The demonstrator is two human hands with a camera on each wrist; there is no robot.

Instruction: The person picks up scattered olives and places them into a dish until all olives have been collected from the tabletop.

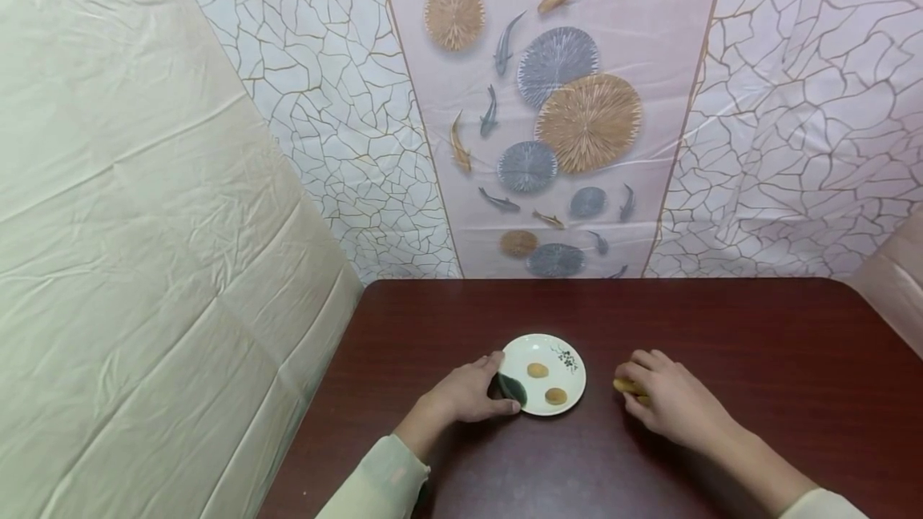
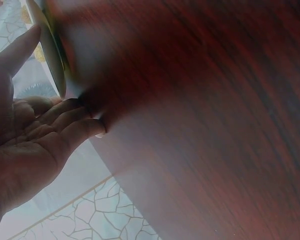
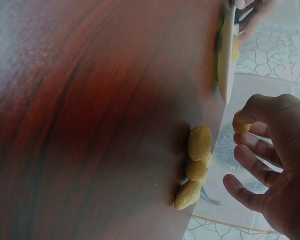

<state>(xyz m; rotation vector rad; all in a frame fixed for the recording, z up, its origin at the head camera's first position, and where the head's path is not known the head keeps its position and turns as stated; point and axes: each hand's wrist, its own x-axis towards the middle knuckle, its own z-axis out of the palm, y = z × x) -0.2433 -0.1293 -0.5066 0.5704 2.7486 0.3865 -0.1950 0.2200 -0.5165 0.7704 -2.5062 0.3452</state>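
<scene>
A small white plate (image 1: pixel 530 349) with a dark green patch and a printed sprig lies on the table. On it are two tan oval pieces, one peanut (image 1: pixel 537 370) behind the other (image 1: pixel 555 396); they look unshelled. My left hand (image 1: pixel 472 391) rests at the plate's left rim, thumb and fingers spread along it. In the left wrist view, its fingers stretch out low by the table. To the plate's right, my right hand (image 1: pixel 667 399) pinches a peanut (image 3: pixel 241 125) between thumb and index finger. Several more peanuts (image 3: pixel 199 143) lie in a row on the table beside that hand.
The dark red-brown wooden table (image 1: pixel 779 343) has rounded back corners. A patterned cloth (image 1: pixel 584 126) with fish and round motifs hangs behind it. A pale cloth wall (image 1: pixel 180 263) slopes down along the left side.
</scene>
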